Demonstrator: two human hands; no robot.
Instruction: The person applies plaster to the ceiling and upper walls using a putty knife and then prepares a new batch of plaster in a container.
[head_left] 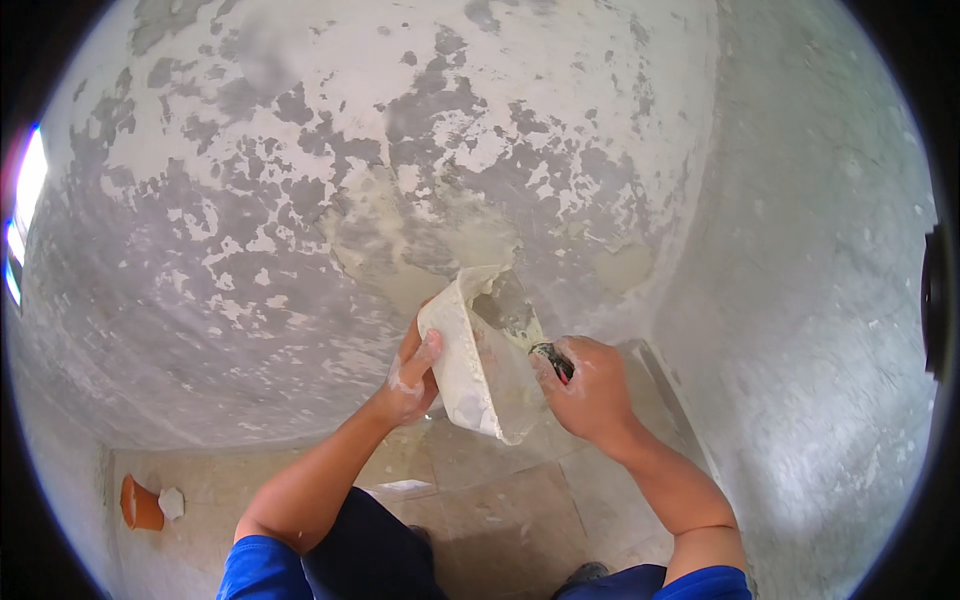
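Observation:
My left hand (410, 370) grips a white, putty-crusted plastic container (455, 370) from its left side, with the opening tilted toward my right. In my right hand (585, 390) is a scraper with a dark handle (550, 360); its putty-smeared blade (508, 312) is at the container's upper inner edge. Both hands have white residue on them. Behind the container, the wall (250, 150) is mottled white and grey, with a cream putty patch (390, 270) just above and a smaller one (620, 265) to the right.
A grey side wall (800, 320) rises on the right. Below is a tiled floor (500, 510), with an orange pot (142, 505) and a white lump (172, 503) at lower left. A bright opening (30, 170) shows at the far left edge.

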